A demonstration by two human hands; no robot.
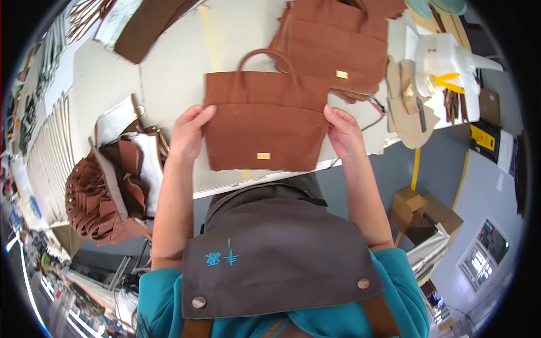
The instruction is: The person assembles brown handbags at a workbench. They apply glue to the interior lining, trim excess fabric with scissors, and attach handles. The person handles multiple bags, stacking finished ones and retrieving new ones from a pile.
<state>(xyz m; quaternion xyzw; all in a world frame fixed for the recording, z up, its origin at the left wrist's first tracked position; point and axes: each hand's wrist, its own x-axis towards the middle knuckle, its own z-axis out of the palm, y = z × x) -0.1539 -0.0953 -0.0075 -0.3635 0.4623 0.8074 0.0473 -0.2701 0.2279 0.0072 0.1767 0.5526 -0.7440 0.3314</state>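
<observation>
Held up in front of me is a flat brown handbag panel [265, 132] with one rolled handle along its top and a small gold plate low on its front. My left hand [190, 128] pinches its left edge, thumb on the front. On the opposite edge my right hand [345, 132] grips it the same way. The fingers behind the panel are hidden. Just beyond it, to the right, lies a stack of similar brown bag panels [349, 53], also with handles and a gold plate.
The pale worktable [169, 62] spans the view. At its left are partly sewn brown bag pieces [132, 174] and a bunch of brown parts [93, 200]. A white container [437, 56], a yellow-handled tool [449, 82] and a dark marker-like stick [421, 115] are at right. Cardboard boxes [408, 208] stand below.
</observation>
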